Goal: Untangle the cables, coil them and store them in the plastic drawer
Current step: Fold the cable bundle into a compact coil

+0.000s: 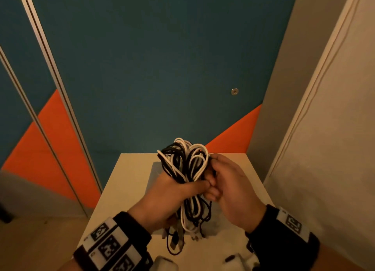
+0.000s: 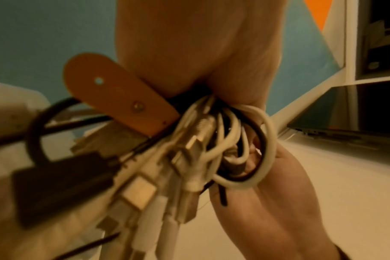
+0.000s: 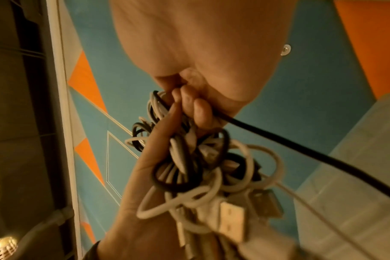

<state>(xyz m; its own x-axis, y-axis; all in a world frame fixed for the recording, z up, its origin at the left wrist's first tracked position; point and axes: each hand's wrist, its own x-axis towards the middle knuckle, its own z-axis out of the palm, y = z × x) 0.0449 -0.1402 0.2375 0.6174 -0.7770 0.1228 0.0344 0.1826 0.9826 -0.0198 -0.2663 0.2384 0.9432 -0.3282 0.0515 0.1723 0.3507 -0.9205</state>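
Note:
A tangled bundle of black and white cables [image 1: 188, 161] is held up over a white table [image 1: 129, 189]. My left hand [image 1: 168, 191] grips the bundle around its middle; loops stick up above the fist and plug ends hang below it. My right hand [image 1: 229, 185] closes on the bundle's right side, its fingers [image 3: 198, 109] pinching a black cable [image 3: 301, 149] that runs off to the lower right. In the left wrist view, several USB plugs [image 2: 140, 191] and an orange strap [image 2: 118, 98] dangle from the cables [image 2: 232, 144].
A translucent plastic box [image 3: 356, 176] stands close by in the right wrist view. White shelving [image 2: 350, 52] and a dark laptop [image 2: 345, 114] show to the right of the left wrist. Small white items [image 1: 164, 262] lie at the table's near edge. A blue and orange wall stands behind.

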